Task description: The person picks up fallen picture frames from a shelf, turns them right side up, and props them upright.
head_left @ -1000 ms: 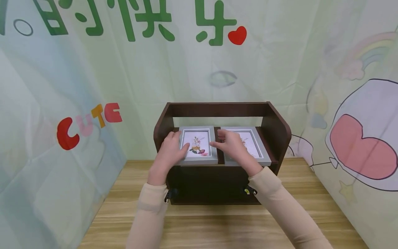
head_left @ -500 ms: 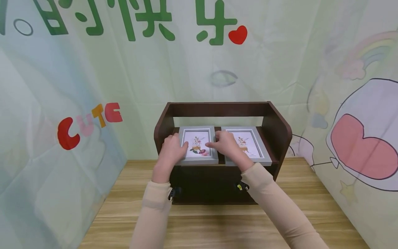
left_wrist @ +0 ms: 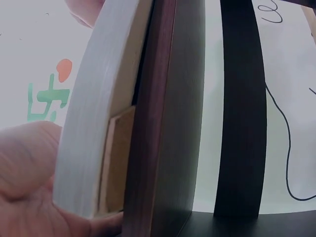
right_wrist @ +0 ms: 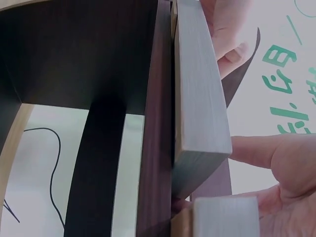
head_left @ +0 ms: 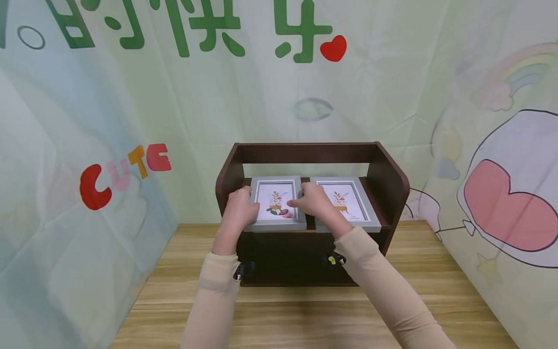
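Two grey picture frames with floral prints lie flat side by side on a dark brown shelf [head_left: 305, 153]. My left hand [head_left: 236, 213] holds the left picture frame [head_left: 275, 190] by its left edge, with the thumb on top and the fingers down the side. At the opposite edge my right hand [head_left: 317, 201] grips the same frame, its thumb over the border and its fingers in the gap. In the left wrist view the silvery side of this frame [left_wrist: 96, 113] sits right above the shelf board [left_wrist: 153, 128]. The right picture frame [head_left: 346, 196] lies under my right wrist.
Tall side panels [head_left: 394, 186] of the shelf rise at both ends, the left one close to my left hand. A wood-grain table [head_left: 279, 315] carries the shelf. Behind it hangs a printed cloth backdrop [head_left: 209, 106].
My right hand has moved left from over the right frame to the left frame's right edge. My left thumb has come down closer onto the border. The frames look almost unmoved.
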A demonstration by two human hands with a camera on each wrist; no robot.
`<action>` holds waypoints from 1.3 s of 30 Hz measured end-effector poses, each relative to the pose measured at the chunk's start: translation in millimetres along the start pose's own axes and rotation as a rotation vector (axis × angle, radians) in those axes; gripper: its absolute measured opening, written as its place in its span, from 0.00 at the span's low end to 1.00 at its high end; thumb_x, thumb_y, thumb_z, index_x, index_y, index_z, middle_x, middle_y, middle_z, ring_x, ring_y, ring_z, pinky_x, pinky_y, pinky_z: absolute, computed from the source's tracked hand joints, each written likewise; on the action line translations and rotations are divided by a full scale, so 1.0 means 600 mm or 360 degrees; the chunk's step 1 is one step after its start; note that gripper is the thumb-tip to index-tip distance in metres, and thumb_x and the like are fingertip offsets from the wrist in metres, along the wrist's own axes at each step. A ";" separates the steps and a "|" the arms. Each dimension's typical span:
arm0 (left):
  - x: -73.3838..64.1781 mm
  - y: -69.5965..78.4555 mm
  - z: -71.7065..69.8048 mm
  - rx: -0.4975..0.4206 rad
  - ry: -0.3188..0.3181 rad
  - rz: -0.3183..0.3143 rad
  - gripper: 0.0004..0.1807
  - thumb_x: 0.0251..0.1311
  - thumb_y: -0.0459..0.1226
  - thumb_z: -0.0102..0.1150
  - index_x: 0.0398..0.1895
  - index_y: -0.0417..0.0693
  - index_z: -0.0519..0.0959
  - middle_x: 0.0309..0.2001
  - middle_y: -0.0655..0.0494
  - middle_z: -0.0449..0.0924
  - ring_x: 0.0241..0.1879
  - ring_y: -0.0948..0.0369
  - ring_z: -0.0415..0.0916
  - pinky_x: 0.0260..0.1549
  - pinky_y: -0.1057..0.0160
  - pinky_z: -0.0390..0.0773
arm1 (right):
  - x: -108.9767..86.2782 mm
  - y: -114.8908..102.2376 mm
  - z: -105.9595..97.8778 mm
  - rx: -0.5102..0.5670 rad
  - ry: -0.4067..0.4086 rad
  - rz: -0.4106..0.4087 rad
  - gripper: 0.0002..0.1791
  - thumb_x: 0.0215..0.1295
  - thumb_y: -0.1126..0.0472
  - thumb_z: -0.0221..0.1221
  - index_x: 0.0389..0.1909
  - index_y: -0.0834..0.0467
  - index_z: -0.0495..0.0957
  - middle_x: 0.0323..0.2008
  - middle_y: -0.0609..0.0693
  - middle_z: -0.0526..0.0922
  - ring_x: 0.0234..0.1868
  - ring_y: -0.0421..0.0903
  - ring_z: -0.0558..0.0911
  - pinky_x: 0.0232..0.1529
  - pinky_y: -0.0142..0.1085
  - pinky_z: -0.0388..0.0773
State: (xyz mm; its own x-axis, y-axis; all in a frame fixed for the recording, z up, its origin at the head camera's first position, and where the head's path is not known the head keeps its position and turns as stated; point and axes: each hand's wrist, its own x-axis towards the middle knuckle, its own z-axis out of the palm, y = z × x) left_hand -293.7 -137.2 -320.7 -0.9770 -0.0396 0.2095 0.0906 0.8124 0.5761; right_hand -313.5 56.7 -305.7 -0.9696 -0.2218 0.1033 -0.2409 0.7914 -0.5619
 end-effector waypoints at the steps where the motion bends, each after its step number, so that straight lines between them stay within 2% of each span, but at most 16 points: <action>1: 0.000 0.000 0.000 -0.0012 -0.0003 -0.0006 0.26 0.61 0.35 0.55 0.60 0.30 0.67 0.57 0.35 0.73 0.49 0.48 0.74 0.53 0.49 0.75 | 0.000 -0.001 -0.001 0.0008 -0.0007 0.0008 0.26 0.56 0.52 0.66 0.47 0.68 0.76 0.24 0.51 0.71 0.26 0.46 0.69 0.26 0.34 0.65; 5: 0.000 0.001 0.002 -0.0028 0.0003 -0.0029 0.26 0.60 0.34 0.56 0.61 0.31 0.67 0.58 0.35 0.73 0.51 0.47 0.74 0.55 0.49 0.74 | 0.001 -0.003 -0.002 0.0036 -0.0020 0.0028 0.27 0.58 0.54 0.64 0.52 0.69 0.74 0.29 0.56 0.74 0.27 0.46 0.69 0.28 0.36 0.67; 7: 0.000 0.002 0.002 -0.0029 0.0011 -0.0042 0.27 0.60 0.34 0.56 0.61 0.31 0.67 0.59 0.35 0.72 0.52 0.47 0.74 0.55 0.48 0.74 | 0.001 -0.003 -0.002 0.0042 -0.0003 0.0025 0.28 0.58 0.55 0.64 0.53 0.70 0.73 0.36 0.60 0.79 0.30 0.46 0.71 0.32 0.37 0.71; 9: 0.000 0.002 0.003 -0.0027 0.0020 -0.0056 0.27 0.60 0.34 0.57 0.61 0.31 0.67 0.59 0.35 0.72 0.53 0.46 0.74 0.56 0.48 0.73 | 0.000 -0.001 -0.002 0.0051 0.0003 0.0023 0.26 0.59 0.56 0.63 0.51 0.70 0.73 0.42 0.63 0.79 0.33 0.48 0.72 0.35 0.40 0.72; 12: -0.001 0.003 0.005 -0.0048 0.0045 -0.0091 0.27 0.60 0.34 0.56 0.62 0.33 0.67 0.59 0.35 0.72 0.54 0.46 0.73 0.56 0.47 0.73 | -0.002 0.002 -0.002 0.0084 0.0038 0.0030 0.26 0.59 0.59 0.62 0.55 0.70 0.72 0.52 0.64 0.78 0.46 0.52 0.78 0.48 0.43 0.77; 16: -0.004 0.004 0.008 -0.0096 0.0093 -0.0136 0.28 0.60 0.33 0.56 0.63 0.35 0.66 0.59 0.36 0.72 0.54 0.46 0.73 0.56 0.47 0.73 | -0.003 0.005 -0.001 0.0160 0.0065 0.0056 0.30 0.59 0.62 0.62 0.61 0.68 0.68 0.57 0.63 0.76 0.60 0.56 0.73 0.59 0.45 0.73; 29: -0.014 0.008 0.016 -0.0223 0.0287 -0.0135 0.27 0.57 0.31 0.57 0.61 0.35 0.69 0.57 0.36 0.74 0.54 0.44 0.73 0.54 0.46 0.74 | -0.008 0.009 0.004 0.0319 0.0235 0.0063 0.27 0.56 0.68 0.60 0.59 0.66 0.72 0.56 0.61 0.78 0.60 0.55 0.75 0.60 0.44 0.72; 35: -0.019 0.013 0.013 -0.0318 0.0371 -0.0130 0.28 0.57 0.32 0.59 0.62 0.34 0.67 0.57 0.37 0.75 0.56 0.44 0.73 0.56 0.47 0.73 | -0.012 0.009 0.006 0.0312 0.0348 -0.0021 0.24 0.51 0.70 0.60 0.54 0.66 0.76 0.48 0.61 0.82 0.50 0.54 0.79 0.52 0.44 0.76; 39: -0.021 0.015 0.010 -0.0351 0.0413 -0.0134 0.29 0.58 0.32 0.59 0.63 0.34 0.67 0.56 0.37 0.75 0.55 0.44 0.73 0.55 0.47 0.74 | -0.013 0.011 0.006 0.0310 0.0411 -0.0026 0.25 0.53 0.69 0.62 0.55 0.67 0.75 0.50 0.61 0.82 0.54 0.56 0.78 0.55 0.45 0.74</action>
State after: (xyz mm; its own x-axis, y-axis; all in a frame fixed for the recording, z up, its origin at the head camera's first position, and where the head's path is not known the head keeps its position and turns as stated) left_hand -281.8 -125.8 -323.0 -0.9039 -0.2708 0.3311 0.0787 0.6556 0.7510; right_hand -307.3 61.7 -313.0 -0.9505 -0.0621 0.3046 -0.2682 0.6592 -0.7025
